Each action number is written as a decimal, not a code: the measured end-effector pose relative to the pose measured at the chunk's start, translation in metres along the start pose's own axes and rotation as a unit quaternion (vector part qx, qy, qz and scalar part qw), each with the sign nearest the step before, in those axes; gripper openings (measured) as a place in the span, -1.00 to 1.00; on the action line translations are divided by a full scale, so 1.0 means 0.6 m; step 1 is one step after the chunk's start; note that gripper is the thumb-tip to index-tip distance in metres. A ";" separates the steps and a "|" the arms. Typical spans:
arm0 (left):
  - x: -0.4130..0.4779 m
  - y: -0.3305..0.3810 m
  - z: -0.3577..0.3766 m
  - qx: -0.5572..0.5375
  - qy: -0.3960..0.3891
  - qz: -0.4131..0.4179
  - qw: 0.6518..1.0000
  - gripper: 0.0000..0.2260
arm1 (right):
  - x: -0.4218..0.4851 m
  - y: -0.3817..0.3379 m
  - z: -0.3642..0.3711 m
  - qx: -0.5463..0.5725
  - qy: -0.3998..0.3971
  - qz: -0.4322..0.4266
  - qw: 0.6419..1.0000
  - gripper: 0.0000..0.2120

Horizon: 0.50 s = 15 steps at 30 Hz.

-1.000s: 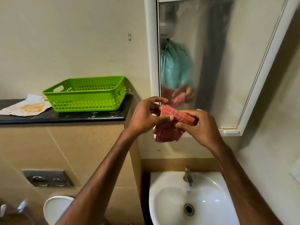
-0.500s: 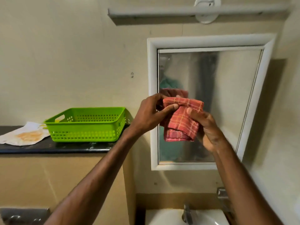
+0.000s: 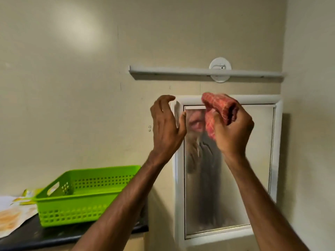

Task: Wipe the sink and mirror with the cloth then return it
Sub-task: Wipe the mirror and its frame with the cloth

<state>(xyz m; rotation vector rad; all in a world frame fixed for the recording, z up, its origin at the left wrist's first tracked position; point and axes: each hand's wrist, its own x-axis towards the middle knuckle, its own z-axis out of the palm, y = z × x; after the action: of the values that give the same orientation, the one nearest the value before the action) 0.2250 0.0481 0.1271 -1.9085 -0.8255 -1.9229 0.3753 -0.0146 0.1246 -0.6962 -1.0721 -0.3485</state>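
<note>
Right hand (image 3: pixel 233 131) grips bunched cloth (image 3: pixel 219 107) at mirror (image 3: pixel 253 160) top, left hand (image 3: pixel 166 124) open, empty; next press and wipe glass.

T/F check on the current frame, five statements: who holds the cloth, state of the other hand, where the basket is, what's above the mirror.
1. The right hand grips the red cloth. True.
2. The left hand also holds the cloth. False: it is open and apart from it.
3. The green basket sits on the dark counter left of the mirror. True.
4. The cloth lies in the basket. False: it is raised at the mirror's top edge.
5. A white bar is mounted above the mirror. True.
</note>
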 end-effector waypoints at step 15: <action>0.007 -0.046 0.019 -0.173 -0.083 -0.058 0.980 -0.57 | -0.034 0.081 0.071 -0.349 -0.186 -0.170 0.903 -0.29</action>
<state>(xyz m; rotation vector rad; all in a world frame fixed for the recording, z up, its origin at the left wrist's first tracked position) 0.2178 0.0774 0.1258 -2.2960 -0.6940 -2.1112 0.3652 0.0483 0.1022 -1.2511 -1.4498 -0.9603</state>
